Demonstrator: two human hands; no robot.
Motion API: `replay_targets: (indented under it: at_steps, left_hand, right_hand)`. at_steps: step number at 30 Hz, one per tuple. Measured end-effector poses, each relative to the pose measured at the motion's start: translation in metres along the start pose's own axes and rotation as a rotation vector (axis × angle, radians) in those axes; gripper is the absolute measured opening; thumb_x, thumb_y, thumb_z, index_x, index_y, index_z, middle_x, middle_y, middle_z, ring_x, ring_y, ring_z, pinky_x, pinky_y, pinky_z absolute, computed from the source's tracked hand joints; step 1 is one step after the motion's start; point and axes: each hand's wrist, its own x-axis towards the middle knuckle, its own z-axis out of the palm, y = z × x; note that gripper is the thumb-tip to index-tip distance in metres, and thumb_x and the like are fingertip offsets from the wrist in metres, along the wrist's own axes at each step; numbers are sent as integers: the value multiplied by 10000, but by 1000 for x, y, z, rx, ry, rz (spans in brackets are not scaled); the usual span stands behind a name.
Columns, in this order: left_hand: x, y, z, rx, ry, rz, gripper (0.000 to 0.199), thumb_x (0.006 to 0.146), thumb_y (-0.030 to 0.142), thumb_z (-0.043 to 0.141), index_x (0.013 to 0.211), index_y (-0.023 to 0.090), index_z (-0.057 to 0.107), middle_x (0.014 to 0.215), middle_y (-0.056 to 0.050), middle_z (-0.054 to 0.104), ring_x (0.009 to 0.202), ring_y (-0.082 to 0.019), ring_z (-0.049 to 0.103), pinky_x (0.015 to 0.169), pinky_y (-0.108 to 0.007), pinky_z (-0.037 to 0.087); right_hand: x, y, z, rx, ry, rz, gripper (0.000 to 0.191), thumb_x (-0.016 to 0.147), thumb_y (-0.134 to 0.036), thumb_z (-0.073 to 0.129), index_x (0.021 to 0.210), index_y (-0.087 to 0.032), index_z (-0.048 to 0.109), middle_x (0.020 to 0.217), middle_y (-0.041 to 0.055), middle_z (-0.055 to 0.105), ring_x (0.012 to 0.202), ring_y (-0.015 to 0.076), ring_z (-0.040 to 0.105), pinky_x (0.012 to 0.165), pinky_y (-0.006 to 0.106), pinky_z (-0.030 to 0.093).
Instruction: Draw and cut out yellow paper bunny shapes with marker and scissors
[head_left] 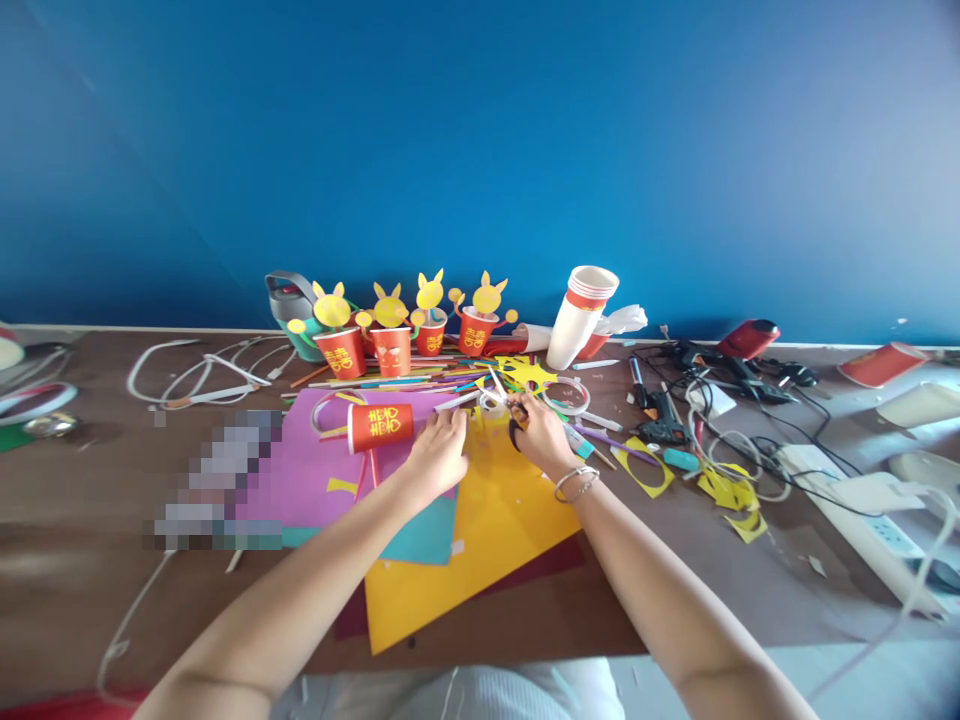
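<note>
My right hand (541, 432) is closed round the dark and orange handles of a pair of scissors (517, 424), which point away from me. Just beyond lies a small white roll (491, 404), perhaps tape. To its left, a thin white strip (454, 402) runs close to the fingertips of my left hand (441, 452). That hand's fingers are bent and close together; whatever they pinch is hidden. Left of it, a red paper cup (380, 427) with gold print lies on its side on purple paper (300, 440). Red strips hang from the cup. Yellow paper (480, 540) spreads beneath both hands.
Several cup figures with yellow rabbit heads (391, 350) stand by the wall. Stacked paper cups (581, 320) lean behind the yellow scraps (529, 372). On the right are a glue gun (663, 420), tangled cables and a power strip (862, 520). White cable (202, 385) coils at left.
</note>
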Motion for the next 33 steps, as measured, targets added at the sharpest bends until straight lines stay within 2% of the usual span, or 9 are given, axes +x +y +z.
replay_targets:
  at_steps: [3,6,9,11,15,17,21,28,33]
  left_hand:
    - [4,-7,-2,-42,-51,-21,500,643,25,575,1135,76,502,1161,-239,542,1119,-358,512,923,-433,399]
    - [10,-11,-5,-192,-19,-63,415,628,35,588,1029,139,563,1038,-162,605,1010,-319,566,866,-405,417]
    - [18,-10,-11,-510,-4,-113,281,638,79,602,899,182,589,697,-23,579,697,-203,575,689,-323,432]
    - [21,-7,-14,-808,34,-145,249,642,138,637,880,183,581,606,34,499,581,-138,507,584,-261,397]
    - [23,1,-16,-1221,163,-195,312,603,220,718,880,166,583,649,45,507,617,-98,499,590,-213,389]
    - [23,3,-15,-1323,117,-224,347,592,266,744,886,162,592,694,26,566,663,-110,535,625,-225,409]
    - [21,4,-9,-1360,-58,-256,323,582,329,757,811,144,624,725,-17,635,668,-138,571,629,-252,423]
    - [22,1,-7,-1340,123,-265,272,604,333,727,778,143,639,676,-3,622,617,-119,548,580,-227,395]
    - [23,0,-9,-1349,206,-264,281,606,349,724,779,150,624,699,-2,628,627,-122,544,606,-243,409]
  right_hand:
    - [-1,2,2,25,93,17,333,690,-153,491,1013,-180,571,834,45,625,754,186,567,695,278,432]
    - [-1,0,4,165,118,36,291,714,-204,515,998,-175,565,817,38,597,715,168,542,665,270,434]
    - [-1,-5,6,495,17,83,279,730,-282,569,991,-186,547,826,35,603,719,163,551,648,269,444]
    - [-2,-10,7,722,-107,128,307,714,-334,616,976,-195,537,799,21,596,702,151,551,647,270,450]
    - [-3,-19,8,916,-192,189,343,653,-373,685,905,-200,529,730,-18,521,634,113,492,608,250,436]
    - [-4,-23,7,948,-138,215,347,650,-379,686,895,-203,515,714,-28,490,595,99,462,561,236,419]
    - [-4,-28,5,923,-14,273,380,648,-418,681,896,-216,475,706,-35,481,525,81,432,476,219,378]
    - [-5,-22,6,819,-55,221,415,684,-425,675,971,-218,458,683,-17,572,569,138,556,495,241,414]
    - [0,-10,-3,273,29,236,270,702,-439,656,773,-207,536,529,-18,536,512,158,518,499,263,370]
